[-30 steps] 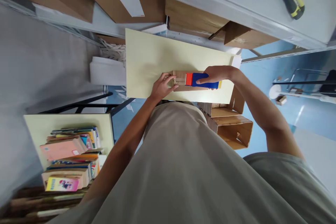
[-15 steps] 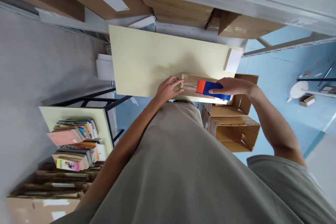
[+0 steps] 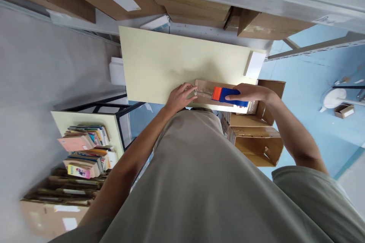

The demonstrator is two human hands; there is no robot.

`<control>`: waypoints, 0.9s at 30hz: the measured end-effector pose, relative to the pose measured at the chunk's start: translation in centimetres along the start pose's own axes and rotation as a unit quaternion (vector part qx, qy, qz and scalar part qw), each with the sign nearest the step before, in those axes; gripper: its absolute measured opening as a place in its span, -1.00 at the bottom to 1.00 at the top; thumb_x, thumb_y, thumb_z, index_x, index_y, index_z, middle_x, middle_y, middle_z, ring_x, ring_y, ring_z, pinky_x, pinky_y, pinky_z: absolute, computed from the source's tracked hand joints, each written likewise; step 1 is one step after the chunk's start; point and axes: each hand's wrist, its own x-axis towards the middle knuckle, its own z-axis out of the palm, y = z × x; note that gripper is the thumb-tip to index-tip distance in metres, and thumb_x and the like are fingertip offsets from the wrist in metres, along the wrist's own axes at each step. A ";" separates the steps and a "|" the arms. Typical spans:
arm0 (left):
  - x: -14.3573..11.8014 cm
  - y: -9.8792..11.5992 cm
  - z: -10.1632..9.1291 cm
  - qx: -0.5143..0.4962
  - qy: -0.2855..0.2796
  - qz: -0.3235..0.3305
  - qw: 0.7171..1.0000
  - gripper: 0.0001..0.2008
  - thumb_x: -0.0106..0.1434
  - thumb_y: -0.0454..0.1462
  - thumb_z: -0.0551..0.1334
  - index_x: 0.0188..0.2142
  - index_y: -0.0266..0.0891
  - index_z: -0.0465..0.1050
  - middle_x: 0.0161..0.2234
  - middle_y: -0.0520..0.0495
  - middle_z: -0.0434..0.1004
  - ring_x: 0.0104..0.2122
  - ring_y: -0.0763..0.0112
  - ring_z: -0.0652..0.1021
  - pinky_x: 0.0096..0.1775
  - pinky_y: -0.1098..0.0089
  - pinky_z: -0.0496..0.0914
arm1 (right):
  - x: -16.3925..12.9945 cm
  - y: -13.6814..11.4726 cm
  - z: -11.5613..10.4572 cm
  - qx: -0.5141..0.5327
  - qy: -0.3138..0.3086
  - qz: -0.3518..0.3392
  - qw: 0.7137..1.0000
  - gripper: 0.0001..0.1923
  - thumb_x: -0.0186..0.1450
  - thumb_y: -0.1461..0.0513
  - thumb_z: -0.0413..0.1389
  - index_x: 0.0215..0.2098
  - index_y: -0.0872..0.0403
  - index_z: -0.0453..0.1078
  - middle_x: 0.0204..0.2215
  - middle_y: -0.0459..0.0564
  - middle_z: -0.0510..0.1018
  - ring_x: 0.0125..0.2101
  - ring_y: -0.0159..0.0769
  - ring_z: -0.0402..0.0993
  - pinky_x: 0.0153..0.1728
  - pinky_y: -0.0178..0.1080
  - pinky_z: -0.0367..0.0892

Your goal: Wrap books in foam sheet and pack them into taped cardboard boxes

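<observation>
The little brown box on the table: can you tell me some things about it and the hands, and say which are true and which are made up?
1. The right hand holds a blue and red tape dispenser on the small cardboard box. True.
2. The left hand is up on the shelf. False: it rests at the left end of the small cardboard box.
3. The small cardboard box sits on a pale yellow tabletop. True.
4. The tape dispenser is green. False: it is blue with a red end.
5. A stack of books lies on a second table to the left. True.
6. The open cardboard boxes on the blue floor stand to the person's left. False: they are to the right, below the right arm.
</observation>
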 end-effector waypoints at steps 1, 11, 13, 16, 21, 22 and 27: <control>0.0 0.1 0.0 0.003 0.001 0.001 1.000 -0.56 0.58 -0.09 0.34 0.36 -0.09 0.61 0.24 -0.26 0.63 0.19 0.06 0.68 0.26 0.14 0.58 | 0.0 0.0 -0.1 0.003 -0.003 -0.001 1.000 -0.24 0.30 -0.48 0.22 -0.30 0.03 0.52 -0.38 0.09 0.67 -0.38 -0.19 0.53 -0.31 -0.14 0.34; 0.7 2.3 0.3 0.070 -0.018 0.072 0.995 0.05 0.41 0.15 0.47 0.65 -0.30 0.16 0.65 -0.53 0.08 0.66 -0.38 0.11 0.59 -0.30 0.13 | 0.2 2.0 1.3 -0.009 0.026 0.010 1.000 -0.25 0.32 -0.47 0.24 -0.25 0.02 0.57 -0.37 0.09 0.67 -0.40 -0.17 0.52 -0.33 -0.12 0.31; 1.8 3.9 1.2 0.082 -0.034 0.099 0.991 0.33 0.30 0.23 0.51 0.70 -0.45 -0.09 0.70 -0.60 -0.13 0.70 -0.43 -0.11 0.63 -0.35 -0.05 | 0.2 2.3 1.3 -0.014 0.031 0.010 0.999 -0.24 0.32 -0.47 0.24 -0.25 0.03 0.57 -0.35 0.11 0.67 -0.39 -0.17 0.52 -0.32 -0.12 0.31; 3.6 5.7 2.8 0.099 -0.040 0.100 0.989 0.30 0.36 0.14 0.47 0.69 -0.55 -0.21 0.70 -0.63 -0.23 0.70 -0.40 -0.17 0.66 -0.33 -0.18 | 0.0 2.5 1.2 -0.006 0.034 0.006 0.999 -0.22 0.32 -0.48 0.25 -0.20 0.05 0.58 -0.28 0.14 0.70 -0.35 -0.16 0.55 -0.29 -0.12 0.35; 4.7 5.1 3.3 0.099 -0.052 0.084 0.990 0.10 0.41 -0.11 0.40 0.66 -0.65 -0.11 0.64 -0.70 0.03 0.65 -0.47 0.09 0.64 -0.37 -0.12 | 0.0 1.6 1.3 0.011 0.037 0.006 0.999 -0.23 0.35 -0.46 0.24 -0.13 0.06 0.60 -0.31 0.15 0.70 -0.32 -0.11 0.58 -0.28 -0.11 0.37; 4.5 4.6 3.0 0.097 -0.058 0.084 0.990 0.10 0.40 -0.12 0.41 0.66 -0.67 -0.09 0.62 -0.71 0.09 0.64 -0.48 0.14 0.64 -0.36 -0.09 | 0.1 1.2 1.3 0.011 0.039 0.006 0.999 -0.24 0.35 -0.45 0.25 -0.12 0.05 0.61 -0.31 0.15 0.70 -0.31 -0.10 0.59 -0.28 -0.11 0.37; 2.1 0.8 -0.3 0.095 -0.054 0.055 0.992 0.11 0.37 -0.10 0.45 0.64 -0.69 -0.03 0.57 -0.74 0.17 0.60 -0.52 0.20 0.63 -0.34 -0.04 | 1.9 -2.7 1.3 0.005 0.052 -0.061 0.997 -0.33 0.40 -0.34 0.26 0.10 0.00 0.63 -0.22 0.11 0.77 -0.22 -0.02 0.66 -0.24 -0.13 0.38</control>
